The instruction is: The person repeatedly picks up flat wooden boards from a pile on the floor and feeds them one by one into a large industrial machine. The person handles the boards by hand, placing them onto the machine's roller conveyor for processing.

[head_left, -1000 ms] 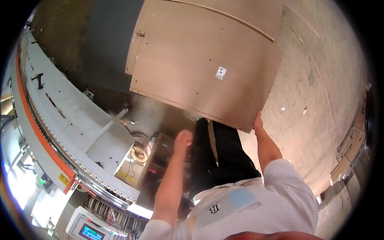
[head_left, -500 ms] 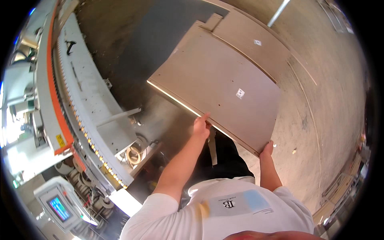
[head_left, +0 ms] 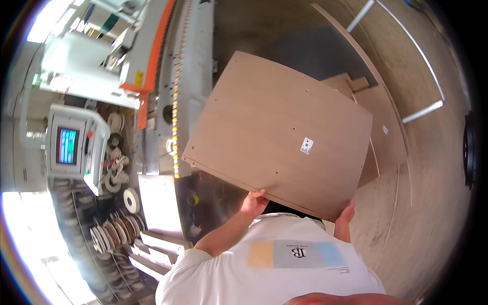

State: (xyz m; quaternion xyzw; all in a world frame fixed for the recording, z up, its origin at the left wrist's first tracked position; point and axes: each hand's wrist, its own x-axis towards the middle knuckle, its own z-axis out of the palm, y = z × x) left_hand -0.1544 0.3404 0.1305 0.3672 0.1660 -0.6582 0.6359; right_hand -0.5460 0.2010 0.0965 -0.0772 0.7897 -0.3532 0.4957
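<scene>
Big board: The big flat brown board (head_left: 284, 114) is in front of your tummy, between your two hands. It has little holes and a white square sticker (head_left: 306, 146).
Left hand: The fingers of your left hand (head_left: 254, 204) pinch the board's near edge. What they do underneath is hidden.
Right hand: The fingers of your right hand (head_left: 345, 213) hold the near right corner. The board hides some of them too.
Far edge: Both hands are on the near side. If nothing props up the far side, it could tip down and pull out of your fingers. I cannot tell if anything is under it.
Left corner: It is very near the row of small yellow knobs (head_left: 176, 114) on the long grey machine with an orange stripe (head_left: 196, 66). I cannot tell if they touch. A wide swing left could bump and chip the corner.
Right side: The loose flat brown boards (head_left: 390, 109) show just past the right edge. A swing that way could scrape them, if they sit at the same height.
Slipping: The board looks smooth, so a weak pinch could let it slide.
Feet: The board hides your feet, so you could trip on something on the grey-brown floor (head_left: 376, 208).
</scene>
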